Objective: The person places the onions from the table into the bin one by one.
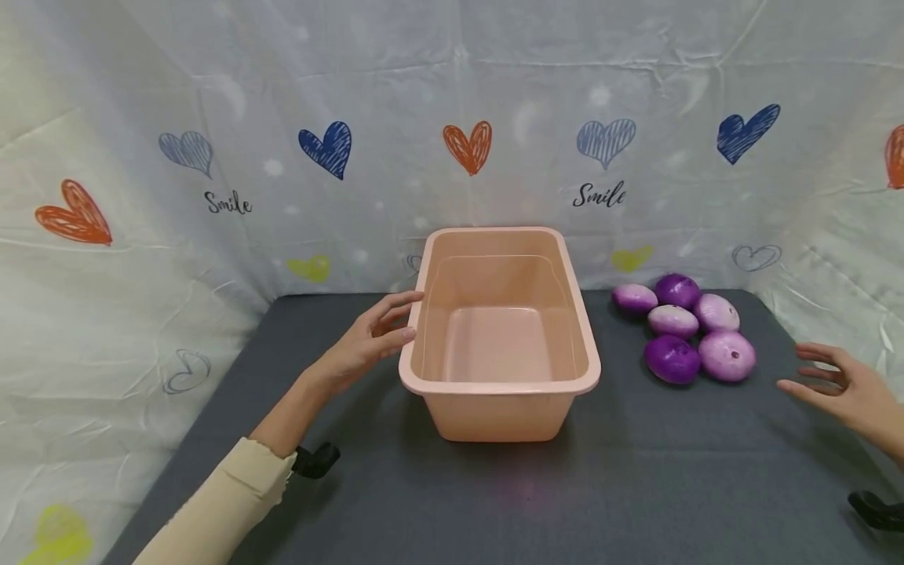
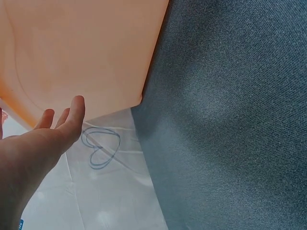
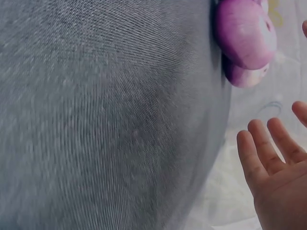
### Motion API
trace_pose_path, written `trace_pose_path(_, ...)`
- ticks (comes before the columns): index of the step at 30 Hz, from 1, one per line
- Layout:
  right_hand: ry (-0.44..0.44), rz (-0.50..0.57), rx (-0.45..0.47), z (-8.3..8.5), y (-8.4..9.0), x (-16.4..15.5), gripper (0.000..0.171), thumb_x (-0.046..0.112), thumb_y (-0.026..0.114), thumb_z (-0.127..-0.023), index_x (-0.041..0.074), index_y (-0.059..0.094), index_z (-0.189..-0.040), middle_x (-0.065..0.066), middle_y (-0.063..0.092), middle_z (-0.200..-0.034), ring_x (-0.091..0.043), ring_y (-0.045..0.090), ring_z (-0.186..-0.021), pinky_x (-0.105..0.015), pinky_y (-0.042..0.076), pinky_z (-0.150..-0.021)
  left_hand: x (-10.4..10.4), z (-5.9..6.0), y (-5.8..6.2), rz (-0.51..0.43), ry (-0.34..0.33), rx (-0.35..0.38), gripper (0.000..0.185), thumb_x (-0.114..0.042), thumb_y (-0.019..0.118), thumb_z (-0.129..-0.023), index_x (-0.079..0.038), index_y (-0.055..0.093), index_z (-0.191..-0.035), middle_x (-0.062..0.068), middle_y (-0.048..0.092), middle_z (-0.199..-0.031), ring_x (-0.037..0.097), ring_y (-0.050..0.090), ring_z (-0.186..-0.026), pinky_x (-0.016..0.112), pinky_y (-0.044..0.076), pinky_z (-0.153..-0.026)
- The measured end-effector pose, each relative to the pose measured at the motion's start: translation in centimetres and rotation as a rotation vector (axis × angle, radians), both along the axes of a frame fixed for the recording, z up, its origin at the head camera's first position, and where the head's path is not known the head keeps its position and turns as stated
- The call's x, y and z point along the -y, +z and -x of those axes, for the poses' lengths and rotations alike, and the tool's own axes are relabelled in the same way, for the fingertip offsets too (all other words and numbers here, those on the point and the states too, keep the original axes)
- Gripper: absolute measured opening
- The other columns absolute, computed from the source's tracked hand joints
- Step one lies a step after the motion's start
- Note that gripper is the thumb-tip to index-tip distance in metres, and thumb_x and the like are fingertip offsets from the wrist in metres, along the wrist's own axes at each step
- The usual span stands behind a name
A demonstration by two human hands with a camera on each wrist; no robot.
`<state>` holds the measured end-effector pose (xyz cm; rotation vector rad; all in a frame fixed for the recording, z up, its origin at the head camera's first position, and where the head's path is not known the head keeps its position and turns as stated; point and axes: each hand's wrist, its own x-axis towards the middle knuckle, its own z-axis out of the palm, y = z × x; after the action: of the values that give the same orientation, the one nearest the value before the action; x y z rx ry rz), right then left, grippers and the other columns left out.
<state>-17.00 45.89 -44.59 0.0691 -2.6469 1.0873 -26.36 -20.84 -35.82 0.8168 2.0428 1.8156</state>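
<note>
Fingers of the left hand (image 1: 367, 341) touch the tub (image 1: 498, 377) rim, grip loose, holding nothing.

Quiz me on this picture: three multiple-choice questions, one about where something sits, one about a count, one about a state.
1. Where do the purple onion-like bulbs lie?
A. in the tub
B. right of the tub
C. on the floor

2. How many bulbs are there?
A. three
B. six
C. nine

3. What is in the peach plastic tub?
A. nothing
B. bulbs
C. water

Answers: 1 B, they cluster on the grey tabletop towards the right hand. 2 B, six can be counted. 3 A, its bare bottom shows; the left hand touches its rim.
</note>
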Motion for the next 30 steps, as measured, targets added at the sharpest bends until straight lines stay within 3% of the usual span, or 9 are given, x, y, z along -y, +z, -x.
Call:
trace_pose_path(2, 0.022, 0.012, 0.0, 0.4, -0.2, 0.2, 0.08, 0.016, 0.079, -0.093, -0.007, 0.032, -0.152, -0.032, 0.038, -0.141, 0.01, 0.045, -0.103, -0.004, 0.04, -0.073, 0.0, 0.0, 0.0, -0.002, 0.003, 0.005, 0.061, -0.015, 0.058, -0.105, -0.017, 0.032, -0.16, 0.011, 0.03, -0.161, 0.033, 0.033, -0.144, 0.059, 0.031, -0.11)
trace_pose_path(5, 0.073, 0.018, 0.008, 1.0, 0.0, 0.8, 0.086, 0.013, 0.08, -0.091, -0.007, 0.026, -0.155, -0.036, 0.035, -0.145, -0.027, 0.055, -0.12, -0.003, 0.038, -0.076, 0.0, 0.0, 0.1, -0.006, 0.001, 0.005, 0.061, -0.016, 0.058, -0.105, -0.017, 0.032, -0.16, 0.011, 0.03, -0.161, 0.033, 0.033, -0.144, 0.059, 0.031, -0.11)
trace_pose_path(8, 0.113, 0.007, 0.033, 1.5, 0.4, 1.6, 0.093, 0.013, 0.081, -0.09, -0.003, 0.021, -0.159, -0.041, 0.032, -0.146, -0.062, 0.041, -0.118, -0.003, 0.036, -0.076, -0.1, -0.1, 0.1, -0.005, 0.003, 0.008, 0.062, -0.017, 0.059, -0.105, -0.016, 0.031, -0.161, 0.01, 0.03, -0.161, 0.035, 0.033, -0.144, 0.059, 0.032, -0.109)
trace_pose_path(13, 0.164, 0.016, 0.027, 2.4, 0.4, 2.3, 0.095, 0.011, 0.084, -0.087, -0.003, 0.023, -0.158, -0.04, 0.034, -0.146, -0.058, 0.044, -0.118, -0.004, 0.037, -0.078, -0.1, -0.3, -0.1, -0.01, 0.014, 0.013, 0.062, -0.017, 0.059, -0.105, -0.016, 0.031, -0.16, 0.01, 0.032, -0.16, 0.034, 0.034, -0.143, 0.058, 0.032, -0.109)
trace_pose_path(18, 0.16, 0.014, 0.021, 3.0, 0.3, 2.9, 0.09, 0.01, 0.086, -0.084, -0.006, 0.031, -0.153, -0.037, 0.039, -0.143, -0.032, 0.055, -0.116, -0.005, 0.041, -0.077, -0.1, -0.3, -0.2, -0.014, 0.021, 0.02, 0.061, -0.017, 0.059, -0.105, -0.018, 0.032, -0.16, 0.01, 0.032, -0.159, 0.032, 0.036, -0.143, 0.057, 0.035, -0.108)
trace_pose_path(20, 0.168, 0.019, 0.023, 3.2, 0.3, 3.0, 0.088, 0.009, 0.086, -0.084, -0.005, 0.033, -0.153, -0.035, 0.039, -0.143, -0.034, 0.055, -0.119, -0.005, 0.041, -0.077, -0.1, -0.3, -0.2, -0.016, 0.024, 0.024, 0.061, -0.017, 0.059, -0.105, -0.018, 0.032, -0.16, 0.01, 0.032, -0.16, 0.031, 0.036, -0.143, 0.057, 0.034, -0.108)
trace_pose_path(25, 0.177, -0.001, 0.029, 3.6, 0.3, 3.3, 0.083, 0.011, 0.086, -0.084, -0.005, 0.038, -0.15, -0.033, 0.04, -0.144, -0.062, 0.048, -0.117, -0.004, 0.04, -0.076, -0.1, -0.3, -0.2, -0.022, 0.018, 0.025, 0.061, -0.016, 0.058, -0.105, -0.016, 0.032, -0.16, 0.012, 0.029, -0.161, 0.033, 0.034, -0.143, 0.058, 0.033, -0.109)
trace_pose_path(28, 0.19, -0.015, 0.025, 4.0, 0.2, 3.3, 0.081, 0.011, 0.086, -0.084, -0.007, 0.041, -0.148, -0.036, 0.04, -0.143, -0.063, 0.05, -0.114, -0.004, 0.04, -0.075, -0.2, -0.4, -0.1, -0.022, 0.019, 0.021, 0.061, -0.015, 0.058, -0.105, -0.016, 0.032, -0.16, 0.013, 0.029, -0.161, 0.033, 0.035, -0.143, 0.056, 0.035, -0.108)
trace_pose_path(30, 0.201, -0.012, 0.023, 4.2, 0.2, 3.3, 0.08, 0.01, 0.086, -0.084, -0.006, 0.042, -0.148, -0.035, 0.041, -0.143, -0.043, 0.06, -0.114, -0.005, 0.042, -0.076, -0.2, -0.4, -0.1, -0.026, 0.024, 0.021, 0.061, -0.015, 0.058, -0.105, -0.015, 0.032, -0.16, 0.013, 0.029, -0.161, 0.033, 0.036, -0.142, 0.056, 0.036, -0.108)
